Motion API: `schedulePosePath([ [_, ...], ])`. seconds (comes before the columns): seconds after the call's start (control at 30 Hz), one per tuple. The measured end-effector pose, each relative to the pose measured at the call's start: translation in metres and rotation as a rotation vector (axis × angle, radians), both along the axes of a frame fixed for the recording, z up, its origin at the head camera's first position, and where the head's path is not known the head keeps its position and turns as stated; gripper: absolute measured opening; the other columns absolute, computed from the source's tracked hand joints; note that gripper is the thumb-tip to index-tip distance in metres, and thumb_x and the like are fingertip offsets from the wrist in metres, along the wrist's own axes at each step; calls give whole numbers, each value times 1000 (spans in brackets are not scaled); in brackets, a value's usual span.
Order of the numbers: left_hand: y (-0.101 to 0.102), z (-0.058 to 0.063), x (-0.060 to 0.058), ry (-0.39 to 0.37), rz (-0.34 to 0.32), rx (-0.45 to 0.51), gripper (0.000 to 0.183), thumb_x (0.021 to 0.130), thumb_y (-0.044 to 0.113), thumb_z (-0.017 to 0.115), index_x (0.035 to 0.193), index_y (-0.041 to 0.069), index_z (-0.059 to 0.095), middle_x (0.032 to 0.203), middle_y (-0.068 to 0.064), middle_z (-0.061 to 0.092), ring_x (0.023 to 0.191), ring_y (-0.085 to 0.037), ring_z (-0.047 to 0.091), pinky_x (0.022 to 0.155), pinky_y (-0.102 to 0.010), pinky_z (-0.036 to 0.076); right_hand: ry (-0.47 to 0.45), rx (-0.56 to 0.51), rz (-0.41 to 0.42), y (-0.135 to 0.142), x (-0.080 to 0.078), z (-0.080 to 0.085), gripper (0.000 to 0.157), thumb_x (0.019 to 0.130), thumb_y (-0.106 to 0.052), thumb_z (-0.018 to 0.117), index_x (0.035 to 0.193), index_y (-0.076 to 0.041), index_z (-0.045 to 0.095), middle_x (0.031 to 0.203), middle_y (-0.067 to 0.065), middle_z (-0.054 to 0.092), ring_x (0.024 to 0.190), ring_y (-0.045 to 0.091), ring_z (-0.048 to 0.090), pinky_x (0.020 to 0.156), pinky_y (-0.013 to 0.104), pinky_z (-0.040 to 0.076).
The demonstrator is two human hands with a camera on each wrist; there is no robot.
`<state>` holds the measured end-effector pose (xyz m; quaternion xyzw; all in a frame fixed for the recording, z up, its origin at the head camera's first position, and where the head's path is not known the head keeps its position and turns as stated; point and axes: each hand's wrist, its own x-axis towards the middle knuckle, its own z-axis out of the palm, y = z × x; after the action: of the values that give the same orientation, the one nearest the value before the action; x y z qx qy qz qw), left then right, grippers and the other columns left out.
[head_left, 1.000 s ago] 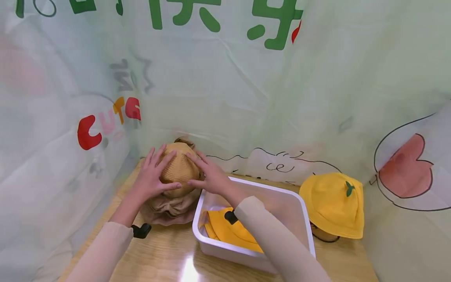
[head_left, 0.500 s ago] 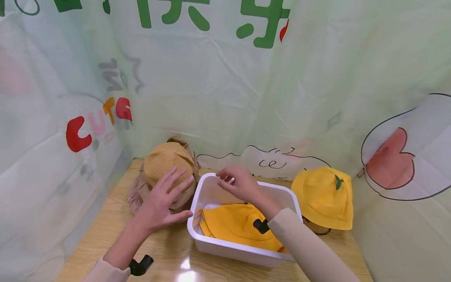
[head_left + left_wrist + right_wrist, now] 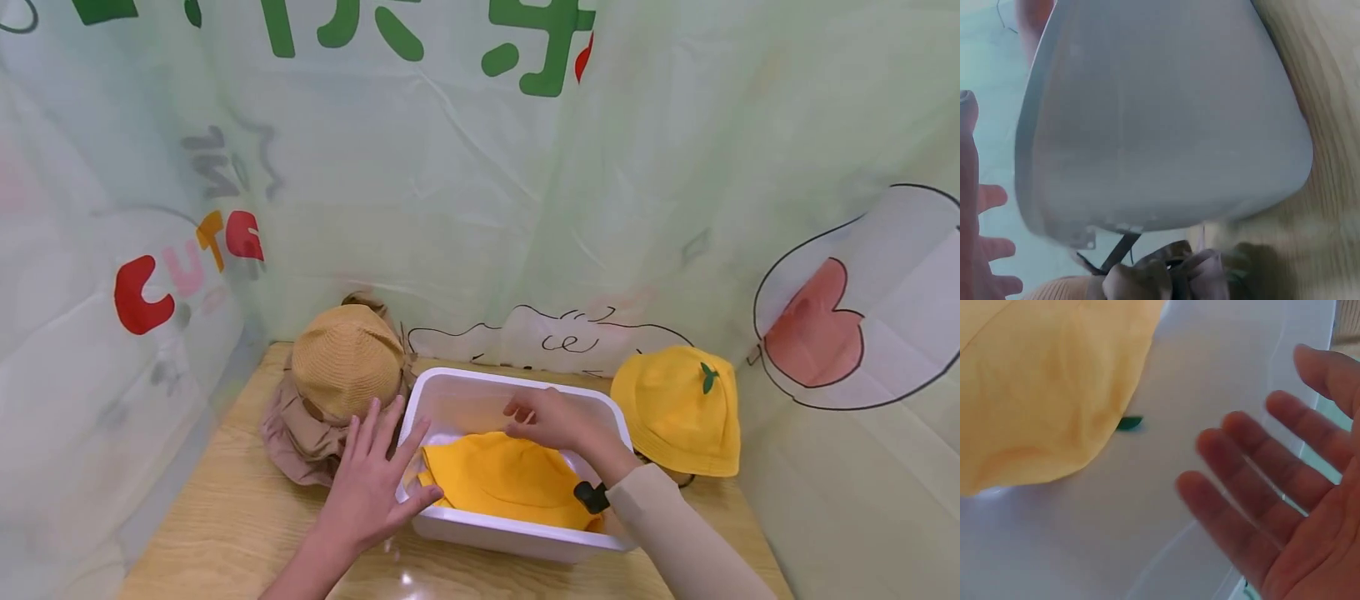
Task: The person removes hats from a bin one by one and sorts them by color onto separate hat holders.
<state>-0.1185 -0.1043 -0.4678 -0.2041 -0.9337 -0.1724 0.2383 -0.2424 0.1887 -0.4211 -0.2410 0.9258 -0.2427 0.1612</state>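
Observation:
A yellow hat (image 3: 510, 475) lies flat in a white plastic bin (image 3: 517, 533); a green sprout tip (image 3: 1129, 423) pokes out from under it in the right wrist view. My right hand (image 3: 555, 425) hangs over the bin's back part, fingers loosely bent and apart from the hat. Fingers spread, my left hand (image 3: 375, 475) is by the bin's left wall, holding nothing; whether it touches the rim I cannot tell. Behind it on the left, a straw-coloured hat (image 3: 347, 358) sits on top of a crumpled brownish-pink cloth hat (image 3: 300, 433).
Another yellow hat with a green sprout (image 3: 678, 408) stands to the right of the bin, its stand mostly hidden. Printed pale curtains (image 3: 450, 208) rise behind and at both sides of the wooden table (image 3: 217, 517).
Both hands have left the straw-coloured hat, which stays on the cloth hat. The right hand has moved right and down over the bin, the left hand towards the bin's left side.

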Motion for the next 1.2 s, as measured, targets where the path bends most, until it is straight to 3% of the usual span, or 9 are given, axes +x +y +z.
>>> schedulePosePath([
  [0.47, 18, -15, 2, -69, -10, -51, 84, 88, 80, 41, 157, 32, 31, 165, -17, 20, 151, -44, 10, 114, -69, 19, 30, 213, -79, 24, -9, -22, 33, 87, -39, 76, 112, -18, 73, 100, -5, 69, 92, 15, 61, 84, 39, 54],
  [0.8, 18, -16, 3, -64, -2, -82, 84, 90, 80, 36, 156, 29, 36, 164, -18, 20, 148, -45, 25, 115, -65, 22, -88, 227, -89, 32, -14, -31, 31, 87, -33, 77, 109, -13, 70, 92, -3, 65, 85, 18, 56, 83, 41, 53],
  [1.0, 16, -17, 2, -70, 27, -110, 86, 87, 83, 35, 155, 31, 39, 161, -24, 26, 146, -47, 26, 115, -65, 24, -181, 253, -91, 30, -14, -31, 47, 87, -37, 76, 123, -8, 65, 109, 3, 68, 93, 20, 58, 94, 47, 51],
  [1.2, 17, -18, 1, -98, 15, -105, 86, 87, 82, 37, 154, 27, 41, 161, -23, 25, 146, -48, 25, 114, -65, 25, -204, 270, -60, 31, -15, -40, 57, 85, -34, 79, 132, -9, 58, 132, 11, 59, 106, 26, 54, 101, 56, 44],
])
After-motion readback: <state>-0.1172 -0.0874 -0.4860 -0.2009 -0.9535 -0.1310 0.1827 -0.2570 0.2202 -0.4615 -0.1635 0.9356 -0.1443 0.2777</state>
